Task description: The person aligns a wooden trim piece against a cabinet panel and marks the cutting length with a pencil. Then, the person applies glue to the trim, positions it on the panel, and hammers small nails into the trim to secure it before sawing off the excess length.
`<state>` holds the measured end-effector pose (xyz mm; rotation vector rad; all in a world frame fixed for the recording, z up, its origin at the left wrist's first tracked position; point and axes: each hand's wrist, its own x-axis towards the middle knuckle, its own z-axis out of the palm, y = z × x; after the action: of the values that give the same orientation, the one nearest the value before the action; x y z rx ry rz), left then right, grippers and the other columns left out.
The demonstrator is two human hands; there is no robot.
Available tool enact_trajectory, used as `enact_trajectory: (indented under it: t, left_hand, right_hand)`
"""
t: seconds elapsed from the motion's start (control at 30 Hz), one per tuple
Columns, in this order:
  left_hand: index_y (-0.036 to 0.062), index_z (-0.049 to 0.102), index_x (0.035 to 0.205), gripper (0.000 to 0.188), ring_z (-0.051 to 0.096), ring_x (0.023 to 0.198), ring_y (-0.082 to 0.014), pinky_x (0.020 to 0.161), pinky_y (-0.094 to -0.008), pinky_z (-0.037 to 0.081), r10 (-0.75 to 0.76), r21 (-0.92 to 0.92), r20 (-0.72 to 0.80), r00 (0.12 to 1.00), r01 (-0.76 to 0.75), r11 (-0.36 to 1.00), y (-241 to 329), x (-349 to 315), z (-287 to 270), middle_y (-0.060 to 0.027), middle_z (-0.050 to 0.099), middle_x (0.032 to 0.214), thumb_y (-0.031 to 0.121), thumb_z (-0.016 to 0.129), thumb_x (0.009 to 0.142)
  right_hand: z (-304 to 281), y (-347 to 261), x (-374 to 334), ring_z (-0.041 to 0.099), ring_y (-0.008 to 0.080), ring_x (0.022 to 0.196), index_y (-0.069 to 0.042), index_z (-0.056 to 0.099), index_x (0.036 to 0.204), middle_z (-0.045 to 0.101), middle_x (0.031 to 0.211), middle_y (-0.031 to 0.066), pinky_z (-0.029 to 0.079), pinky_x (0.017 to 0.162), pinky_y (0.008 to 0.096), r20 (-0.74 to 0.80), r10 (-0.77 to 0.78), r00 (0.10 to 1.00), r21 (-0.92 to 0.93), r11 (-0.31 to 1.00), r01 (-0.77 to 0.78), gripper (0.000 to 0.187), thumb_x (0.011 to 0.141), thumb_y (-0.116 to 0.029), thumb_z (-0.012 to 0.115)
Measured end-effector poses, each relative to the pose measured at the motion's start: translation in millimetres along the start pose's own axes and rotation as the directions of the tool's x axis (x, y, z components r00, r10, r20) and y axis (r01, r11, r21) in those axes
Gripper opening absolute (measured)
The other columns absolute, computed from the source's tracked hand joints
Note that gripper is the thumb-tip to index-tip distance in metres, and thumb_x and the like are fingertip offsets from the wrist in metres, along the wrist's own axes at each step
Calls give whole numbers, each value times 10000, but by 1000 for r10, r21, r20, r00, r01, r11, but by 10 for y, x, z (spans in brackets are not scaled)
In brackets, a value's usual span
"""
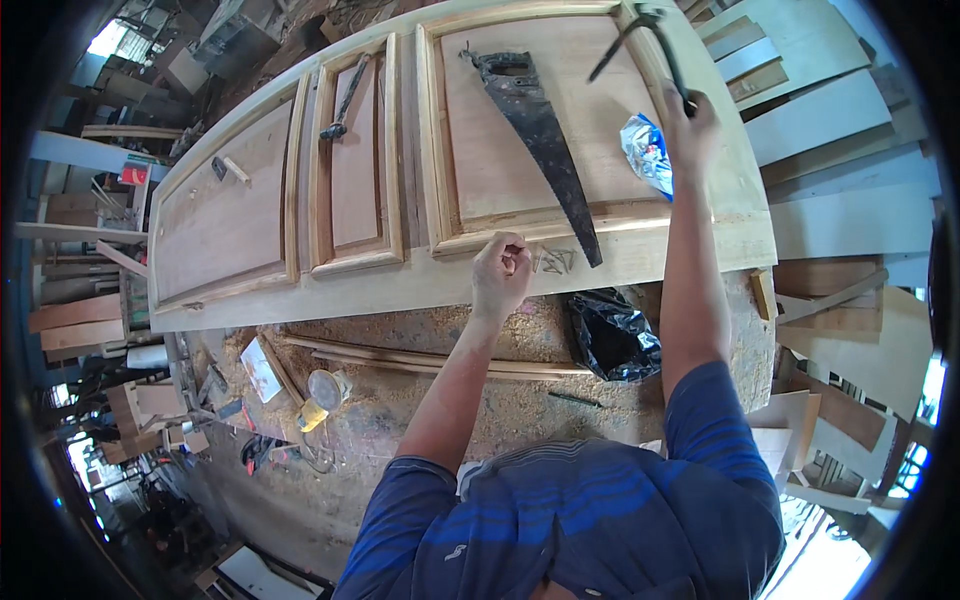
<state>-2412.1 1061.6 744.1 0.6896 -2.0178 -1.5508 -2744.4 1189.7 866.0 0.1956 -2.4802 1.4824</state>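
The dark-handled claw hammer (640, 40) was raised over the pale wooden panelled door (420, 285), its long axis slanting up-left, head uppermost, gripped by the outstretched right hand (690, 125). The left hand (500, 270) pinched closed at the moulding, beside loose nails (555, 262)

Bright daylight, sharp centre, fisheye-bent edges

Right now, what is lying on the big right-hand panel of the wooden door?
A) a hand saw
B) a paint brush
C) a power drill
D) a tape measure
A: a dark hand saw lies slantwise across the right panel of the door, its handle toward the far edge and its tip near the loose nails by the left hand.
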Motion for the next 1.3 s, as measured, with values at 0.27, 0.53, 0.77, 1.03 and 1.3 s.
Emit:
enact_trajectory:
  t: [0.27, 0.53, 0.77, 1.03, 1.3]
  left_hand:
    - [-17, 771, 1127, 149, 708, 931, -92, 854, -249, 573, 31, -265, 77, 997, -10, 964, -175, -9, -81, -49, 775, 1035, -23, 731, 984]
    - [-4, 787, 1194, 171, 708, 926, -121, 825, -289, 601, 0, -531, 184, 983, 99, 842, 466, -672, -423, -46, 767, 1067, 15, 761, 1025]
    - [3, 716, 1305, 295, 754, 909, -178, 774, -342, 626, -11, -766, 214, 977, 175, 618, 1534, -995, -755, -103, 789, 1074, 61, 785, 1025]
    - [22, 743, 1230, 196, 784, 959, -199, 802, -347, 665, 60, -703, 263, 963, 149, 696, 1965, -1213, -1094, -97, 797, 1071, 51, 760, 1037]
    - [-26, 726, 1210, 187, 776, 1004, -194, 880, -355, 685, 119, -627, 236, 964, 58, 776, 1998, -1307, -1244, -123, 780, 1091, 40, 758, 1037]
  right_hand:
    - [-1904, 136, -1106, 502, 26, 771, 11, 750, 1299, 639, 861, -30, 367, 689, 223, -243, -144, 959, 713, 644, 277, 342, 1110, -269, 702]
    - [-3348, -339, -2049, 717, 396, 1248, 0, 589, 1307, 704, 1339, 300, 557, 1033, 521, -113, -160, 981, 828, 531, 182, 316, 1164, -277, 540]
    - [-3021, -820, -3084, 740, 279, 1014, -6, 660, 1228, 734, 1078, 163, 617, 826, 425, 426, -112, 898, 678, 696, -236, 333, 1138, -320, 595]
    - [-2556, -992, -3789, 547, 97, 919, -26, 704, 1191, 631, 1059, 2, 472, 816, 306, 850, -219, 479, 372, 893, -252, 264, 1133, -282, 675]
    - [-2498, -999, -3757, 602, 112, 998, -11, 660, 1280, 674, 1099, 37, 491, 885, 302, 886, -144, 441, 279, 925, -257, 289, 1124, -253, 686]
